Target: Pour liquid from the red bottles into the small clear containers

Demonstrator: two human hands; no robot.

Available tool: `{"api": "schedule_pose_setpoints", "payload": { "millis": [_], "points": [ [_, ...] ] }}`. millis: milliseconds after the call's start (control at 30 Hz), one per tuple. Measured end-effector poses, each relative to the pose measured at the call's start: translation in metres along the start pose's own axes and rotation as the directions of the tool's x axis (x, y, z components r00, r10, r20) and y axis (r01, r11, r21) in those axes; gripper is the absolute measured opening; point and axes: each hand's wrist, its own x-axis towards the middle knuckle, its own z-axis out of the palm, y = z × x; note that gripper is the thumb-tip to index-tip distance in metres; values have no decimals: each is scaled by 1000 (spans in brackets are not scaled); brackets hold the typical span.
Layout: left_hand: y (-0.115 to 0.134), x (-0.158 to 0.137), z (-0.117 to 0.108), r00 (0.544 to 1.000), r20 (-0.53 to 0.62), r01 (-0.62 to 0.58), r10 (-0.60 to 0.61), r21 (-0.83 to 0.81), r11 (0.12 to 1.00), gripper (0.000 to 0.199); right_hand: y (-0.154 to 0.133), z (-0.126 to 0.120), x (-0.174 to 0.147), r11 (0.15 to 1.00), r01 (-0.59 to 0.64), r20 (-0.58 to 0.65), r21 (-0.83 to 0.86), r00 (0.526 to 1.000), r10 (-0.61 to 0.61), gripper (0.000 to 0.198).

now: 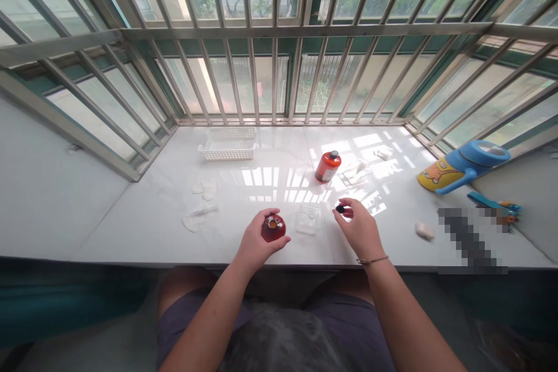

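My left hand (258,242) wraps round a dark red bottle (274,235), whose round mouth is uncovered and faces up. Between finger and thumb of my right hand (358,224) is a small black bottle cap (340,208), held above the counter. A shallow clear plastic box (308,220) lies between the two hands. Farther back stands an orange-red bottle (328,167) with a dark cap on and a pale label on its side.
Crumpled white tissues lie at the left (200,216) and back right. A white plastic basket (229,152) stands at the back left. On the right are a blue-yellow tumbler (462,167), a whitish lump (424,231) and a blurred dark patch. Metal window bars border the white counter (143,226).
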Motion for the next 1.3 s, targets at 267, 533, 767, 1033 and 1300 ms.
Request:
{"api": "schedule_pose_setpoints", "payload": {
  "millis": [267, 533, 767, 1033, 1300],
  "points": [
    [-2, 1, 2, 999, -17, -48, 48, -28, 998, 62, -117, 3, -23, 940, 205, 285, 274, 916, -283, 49],
    [-2, 3, 7, 999, 29, -10, 16, -188, 982, 60, -156, 17, -15, 921, 305, 377, 242, 845, -379, 58],
    [-4, 4, 3, 999, -23, -24, 25, 57, 998, 53, -168, 27, -15, 907, 364, 358, 209, 835, -418, 53],
    [-6, 4, 5, 998, -58, -16, 20, 71, 997, 46, -166, 28, -13, 847, 483, 346, 223, 773, -532, 42],
    [-5, 5, 5, 997, -67, -47, 49, 24, 999, 52, -171, 24, -3, 781, 590, 377, 207, 688, -620, 29]
  ]
}}
